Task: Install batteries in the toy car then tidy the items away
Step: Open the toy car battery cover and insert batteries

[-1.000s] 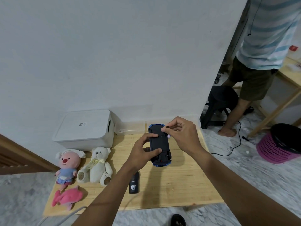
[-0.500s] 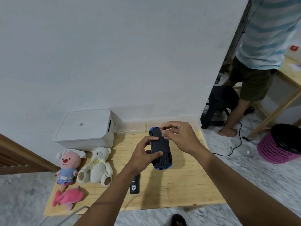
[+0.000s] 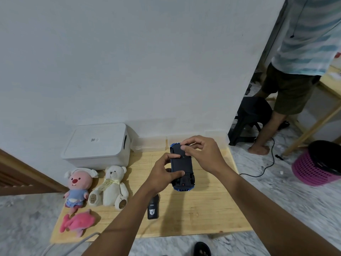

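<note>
A blue toy car (image 3: 181, 169) is held upside down above the wooden table (image 3: 203, 209), its black underside facing me. My left hand (image 3: 163, 173) grips the car's left side, thumb across the underside. My right hand (image 3: 202, 154) rests its fingertips on the far end of the underside, pinched together; whether something small sits between them is too small to tell. A black remote control (image 3: 153, 209) lies on the table below my left wrist. No batteries show.
A white lidded box (image 3: 97, 145) stands at the back left, clear plastic containers (image 3: 151, 144) along the wall. Two plush toys (image 3: 96, 185) and a pink plush (image 3: 77, 222) lie at the left. A person (image 3: 295, 71), black stool (image 3: 249, 119) and pink basket (image 3: 317, 163) are at right.
My right hand's fingers have dropped from a raised pinch onto the far end of the car's underside. The car and my left hand have hardly moved.
</note>
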